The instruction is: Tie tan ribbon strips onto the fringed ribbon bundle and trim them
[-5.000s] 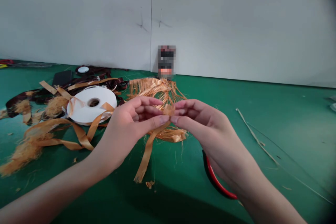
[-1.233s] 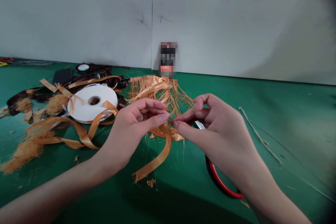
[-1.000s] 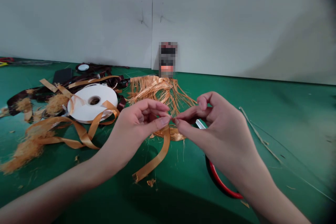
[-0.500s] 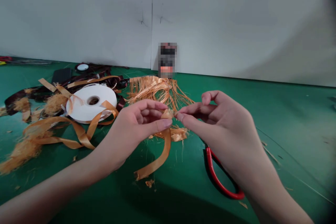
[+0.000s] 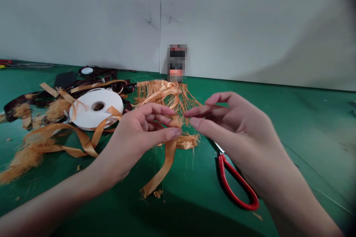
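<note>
Gold satin ribbon: folded end pinched tightly in left hand, strip left hanging over frayed ribbon pile. Right hand held open, fingertips just beside fold. Red-handled scissors placed nearby on green mat.

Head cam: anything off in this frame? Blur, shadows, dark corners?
Head view: left hand, right hand and orange ribbon look fairly sharp; upright item by the wall is pixelated; top-right corner vignettes dark; broad shadow over the green mat at bottom; another shadow on the wall at right.
</note>
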`<state>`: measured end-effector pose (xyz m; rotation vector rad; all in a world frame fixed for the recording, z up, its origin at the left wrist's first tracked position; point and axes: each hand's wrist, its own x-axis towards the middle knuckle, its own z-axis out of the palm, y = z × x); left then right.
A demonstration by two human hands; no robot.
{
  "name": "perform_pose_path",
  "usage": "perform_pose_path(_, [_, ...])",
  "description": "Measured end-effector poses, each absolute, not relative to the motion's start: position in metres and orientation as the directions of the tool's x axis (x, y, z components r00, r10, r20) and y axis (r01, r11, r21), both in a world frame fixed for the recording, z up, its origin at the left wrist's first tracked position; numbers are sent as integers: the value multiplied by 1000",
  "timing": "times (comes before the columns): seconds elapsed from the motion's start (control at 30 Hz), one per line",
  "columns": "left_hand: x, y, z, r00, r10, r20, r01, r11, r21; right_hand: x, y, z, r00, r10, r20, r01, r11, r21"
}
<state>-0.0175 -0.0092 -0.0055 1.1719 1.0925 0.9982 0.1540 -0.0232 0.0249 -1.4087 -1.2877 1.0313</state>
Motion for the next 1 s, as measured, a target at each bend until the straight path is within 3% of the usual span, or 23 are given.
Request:
perform_pose_path(0.07, [-17,-9,-5,211,969,-126,-30,135,990,153,-23,24,47,998,-42,218,-51,-975])
perform_pose_path(0.2, [-17,-8,-5,216,968,-125,-5,129,992,153,-21,20,27,1000,-11,253,-18,-967])
perform_pose_path(0.47, [-17,-10,-4,205,969,-136,-35,147,989,148,-25,25,154,987,-45,170,-72,-983])
perform_pose_path(0.8, [-21,-9,-7,165,981,-105,-30,111,993,156,-19,19,359,915,186,189,124,-974])
perform_pose_path(1.0, [-18,-9,-7,151,985,-83,-13,86,996,155,-18,22,141,990,2,156,-20,-987])
